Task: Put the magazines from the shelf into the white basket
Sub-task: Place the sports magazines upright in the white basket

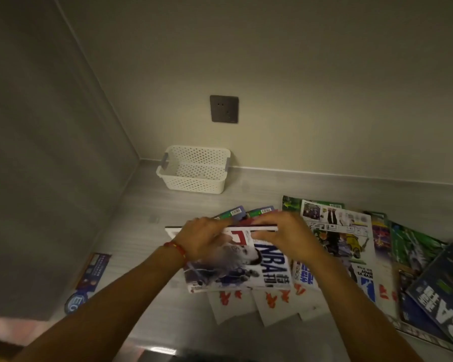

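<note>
A white perforated basket [194, 180] stands empty at the back of the shelf, near the left corner. In front of it my left hand [203, 237] and my right hand [285, 235] both grip the far edge of an NBA magazine [249, 267], whose cover shows a basketball player. This magazine lies on top of several other magazines fanned out beneath it [272, 304]. A red bracelet circles my left wrist.
More magazines [351, 239] spread over the right side of the grey shelf [147, 205], some with green and dark blue covers [434, 288]. A grey wall socket [224, 108] sits above the basket. A blue leaflet [89, 275] leans at the left wall.
</note>
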Motion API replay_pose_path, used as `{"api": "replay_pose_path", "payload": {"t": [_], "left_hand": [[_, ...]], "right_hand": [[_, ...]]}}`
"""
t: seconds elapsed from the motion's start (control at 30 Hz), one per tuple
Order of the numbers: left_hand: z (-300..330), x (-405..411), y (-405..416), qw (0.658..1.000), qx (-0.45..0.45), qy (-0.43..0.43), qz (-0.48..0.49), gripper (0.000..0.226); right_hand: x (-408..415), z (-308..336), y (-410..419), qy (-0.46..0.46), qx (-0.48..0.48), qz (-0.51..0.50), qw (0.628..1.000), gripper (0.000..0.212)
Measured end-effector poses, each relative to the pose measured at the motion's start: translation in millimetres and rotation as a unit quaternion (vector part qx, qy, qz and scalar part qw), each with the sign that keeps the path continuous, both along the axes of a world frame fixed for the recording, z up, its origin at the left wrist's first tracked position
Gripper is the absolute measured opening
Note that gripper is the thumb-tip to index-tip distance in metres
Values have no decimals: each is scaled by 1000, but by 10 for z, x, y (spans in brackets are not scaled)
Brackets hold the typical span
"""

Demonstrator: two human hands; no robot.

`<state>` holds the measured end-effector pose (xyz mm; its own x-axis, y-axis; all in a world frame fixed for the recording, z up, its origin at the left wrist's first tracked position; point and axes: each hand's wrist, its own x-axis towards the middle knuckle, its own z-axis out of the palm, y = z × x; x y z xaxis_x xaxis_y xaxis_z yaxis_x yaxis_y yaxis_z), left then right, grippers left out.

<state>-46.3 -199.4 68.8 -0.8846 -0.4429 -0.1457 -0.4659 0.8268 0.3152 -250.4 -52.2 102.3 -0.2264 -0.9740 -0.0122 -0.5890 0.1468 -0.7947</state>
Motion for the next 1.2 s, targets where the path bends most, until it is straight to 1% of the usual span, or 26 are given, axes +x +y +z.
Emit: {"api": "replay_pose_path", "payload": {"t": [0.03, 0.07, 0.1, 0.17, 0.2, 0.23, 0.27, 0.33, 0.37, 0.4, 0.43, 0.5, 0.53, 0.57, 0.63, 0.7, 0.73, 0.8, 0.83, 0.87, 0.9, 0.93, 1.0, 1.07, 1.13, 1.2], "left_hand": [[73, 16, -15, 996, 74, 25, 36, 41], [131, 43, -19, 988, 118, 67, 71, 35], [190, 74, -14, 980, 130, 110, 104, 34], [259, 140, -17, 954, 166, 187, 168, 29], [271, 176, -31, 930, 205, 229, 202, 22], [282, 224, -61, 905, 241, 262, 234, 19], [300, 270, -104, 880, 276, 288, 257, 18], [349, 363, -201, 842, 346, 325, 255, 18], [357, 406, -248, 829, 369, 344, 243, 17], [359, 453, -295, 819, 379, 356, 241, 18], [362, 497, -356, 815, 380, 362, 248, 20], [373, 579, -531, 806, 378, 363, 275, 22], [369, 628, -646, 802, 379, 359, 291, 22], [371, 675, -770, 799, 381, 354, 302, 22], [415, 737, -1050, 791, 382, 361, 314, 22], [511, 743, -1364, 775, 378, 393, 320, 20], [578, 727, -1522, 765, 377, 409, 324, 17], [712, 673, -1827, 754, 379, 428, 324, 12], [766, 643, -1970, 757, 374, 432, 317, 10], [813, 613, -2106, 767, 361, 433, 306, 10], [850, 574, -2239, 781, 338, 435, 295, 10], [882, 532, -2365, 794, 308, 437, 290, 10], [929, 436, -2585, 815, 243, 438, 292, 11], [905, 332, -2775, 834, 198, 420, 297, 15], [823, 231, -2916, 845, 197, 384, 315, 18], [706, 137, -3029, 836, 231, 358, 345, 19]], "right_hand": [[-65, 79, -43, -58, -22, -33, 997, 21], [-126, 134, -79, -118, -47, -69, 990, 21], [-184, 158, -97, -154, -75, -103, 980, 24], [-294, 118, -66, -150, -111, -177, 966, 33], [-328, 40, -34, -147, -109, -210, 960, 40], [-330, -64, -3, -174, -90, -233, 953, 49], [-292, -192, 8, -238, -64, -240, 939, 57], [-129, -437, -38, -385, -2, -214, 898, 68], [-13, -498, -86, -425, 23, -193, 884, 69], [113, -535, -152, -432, 38, -177, 884, 63], [226, -559, -224, -412, 38, -170, 894, 52], [378, -517, -437, -324, 2, -194, 926, 27], [405, -458, -562, -288, -23, -209, 934, 21], [408, -367, -686, -260, -43, -216, 940, 23], [398, -97, -944, -230, -63, -187, 953, 24], [373, 174, -1216, -208, -62, -151, 964, 15], [361, 295, -1360, -188, -66, -141, 970, 13], [333, 495, -1653, -110, -91, -133, 981, 7], [320, 582, -1803, -57, -105, -137, 983, 9], [310, 662, -1954, -11, -117, -146, 982, 12], [298, 731, -2097, 17, -125, -160, 979, 11], [281, 782, -2229, 30, -131, -178, 975, 9], [229, 830, -2445, 56, -136, -220, 964, 15], [157, 807, -2608, 66, -136, -250, 956, 18], [96, 734, -2725, 69, -131, -264, 953, 19], [22, 620, -2831, 68, -118, -279, 951, 19]]}}
